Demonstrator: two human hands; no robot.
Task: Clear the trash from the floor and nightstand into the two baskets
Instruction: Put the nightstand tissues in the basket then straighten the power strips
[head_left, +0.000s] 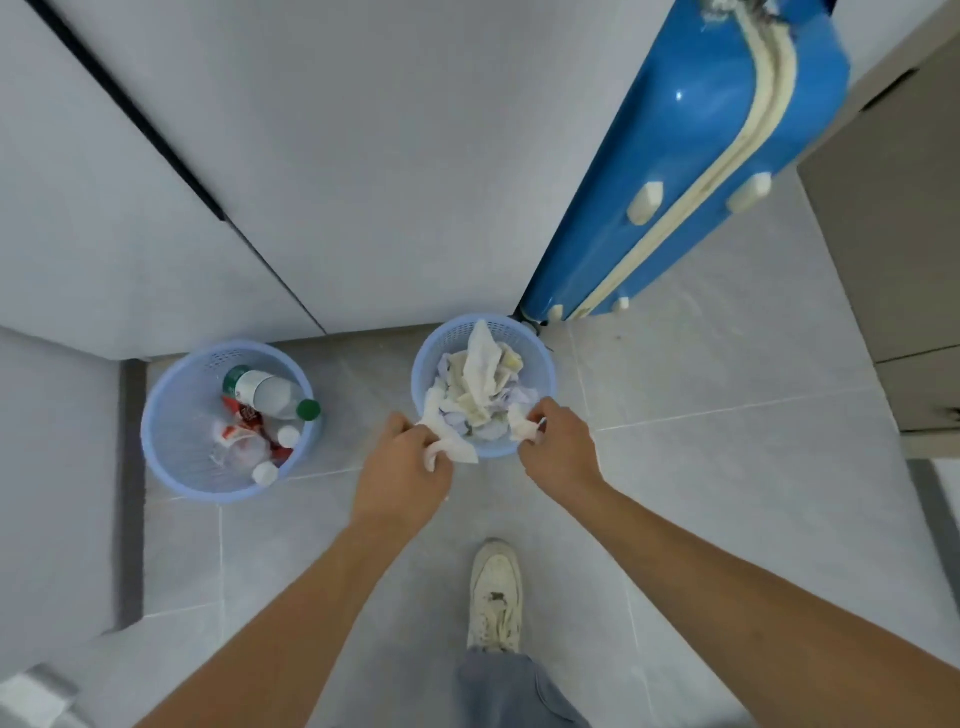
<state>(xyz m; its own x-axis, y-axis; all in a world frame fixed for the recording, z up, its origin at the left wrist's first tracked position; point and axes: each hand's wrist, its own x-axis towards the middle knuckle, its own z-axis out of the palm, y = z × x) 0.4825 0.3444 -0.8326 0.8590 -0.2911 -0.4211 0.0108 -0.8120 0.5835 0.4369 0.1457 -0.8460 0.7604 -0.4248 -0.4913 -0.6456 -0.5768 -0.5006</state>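
On the left, the bottle basket (176, 415) on the floor already holds bottles and wrappers; leave it be. Your left hand (402, 467) has its fingers closed on a crumpled tissue (449, 447) draped over the near rim of the paper basket (431, 358). Push it well inside before letting go, so it can't slide out. Your right hand (558, 447) pinches another wad (522, 428) at the rim; drop that in the middle too.
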